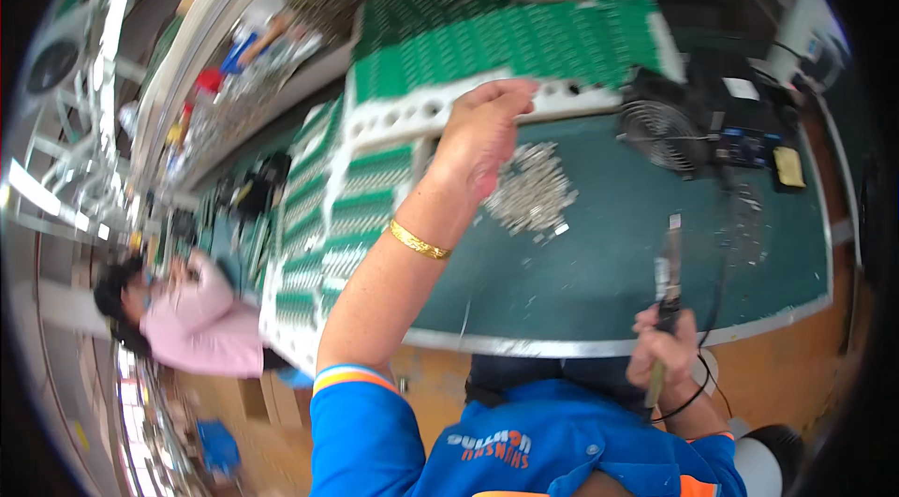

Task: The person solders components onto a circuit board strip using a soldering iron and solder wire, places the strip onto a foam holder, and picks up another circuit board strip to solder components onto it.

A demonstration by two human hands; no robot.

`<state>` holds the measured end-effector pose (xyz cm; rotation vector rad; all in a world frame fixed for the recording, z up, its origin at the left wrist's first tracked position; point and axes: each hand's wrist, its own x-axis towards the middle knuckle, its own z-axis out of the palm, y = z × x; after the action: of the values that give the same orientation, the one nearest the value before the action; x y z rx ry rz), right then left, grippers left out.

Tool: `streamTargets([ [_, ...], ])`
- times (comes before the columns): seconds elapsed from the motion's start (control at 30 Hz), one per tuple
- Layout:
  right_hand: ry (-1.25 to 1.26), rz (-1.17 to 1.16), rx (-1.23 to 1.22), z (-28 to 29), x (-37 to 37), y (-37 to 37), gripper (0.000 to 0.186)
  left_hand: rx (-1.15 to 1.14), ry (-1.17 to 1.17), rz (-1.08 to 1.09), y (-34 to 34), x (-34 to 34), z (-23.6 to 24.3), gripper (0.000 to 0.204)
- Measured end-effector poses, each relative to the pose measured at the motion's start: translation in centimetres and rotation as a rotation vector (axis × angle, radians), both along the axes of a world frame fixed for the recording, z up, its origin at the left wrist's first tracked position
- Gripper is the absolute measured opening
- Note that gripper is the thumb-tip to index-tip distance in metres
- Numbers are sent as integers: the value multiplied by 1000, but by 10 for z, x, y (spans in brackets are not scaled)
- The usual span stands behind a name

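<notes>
My left hand (485, 127) is stretched forward over the near edge of a white foam tray (393, 122). Its thumb and fingers are pinched together, and whatever they may hold is too small or hidden to make out. Rows of green circuit boards (506, 43) fill that tray. Just right of my left wrist, a pile of small silvery metal pieces (534, 195) lies on the green table mat (581, 281). At the table's front edge, my right hand (667, 356) is closed around a soldering iron (668, 296), its metal tip pointing up and away from me. A dark cord hangs near it.
Another foam tray with circuit boards (375, 178) stands at left. A black fan (663, 133), a dark box-shaped device (744, 103) and a yellow sponge (788, 167) are at the right. A person in pink (201, 324) sits farther left. Cluttered shelving (253, 57) rises at the back left.
</notes>
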<state>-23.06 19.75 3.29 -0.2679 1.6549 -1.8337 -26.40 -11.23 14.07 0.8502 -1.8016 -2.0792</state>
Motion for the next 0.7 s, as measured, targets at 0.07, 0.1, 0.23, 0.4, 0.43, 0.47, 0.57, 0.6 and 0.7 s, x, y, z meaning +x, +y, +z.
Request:
streamTargets([
  [0.07, 199, -97, 73, -29, 6, 12, 30, 31, 37, 9, -3, 50, 10, 27],
  [0.1, 591, -111, 165, -64, 3, 23, 32, 130, 70, -27, -2, 76, 13, 26],
  [0.23, 1285, -125, -65, -40, -9, -10, 17, 358, 158, 67, -4, 198, 11, 25],
  [0.4, 1307, -10, -109, -29, 0, -21, 18, 341, 220, 572, 5, 339, -9, 23],
  [0.43, 1303, 9, -104, -29, 3, -23, 18, 379, 231, 665, 7, 359, -18, 23],
  [0.47, 1301, 13, -103, -29, 6, -26, 19, 377, 203, 760, 9, 377, -25, 22],
  [0.57, 1295, 26, -106, -28, 17, -43, 23, 317, 133, 870, 6, 411, -45, 21],
  [0.6, 1303, 63, -132, -27, 20, -48, 23, 237, 50, 915, 3, 413, -49, 23],
  [0.7, 1329, 143, -141, -18, 23, -52, 24, 69, -80, 869, -18, 406, -55, 24],
])
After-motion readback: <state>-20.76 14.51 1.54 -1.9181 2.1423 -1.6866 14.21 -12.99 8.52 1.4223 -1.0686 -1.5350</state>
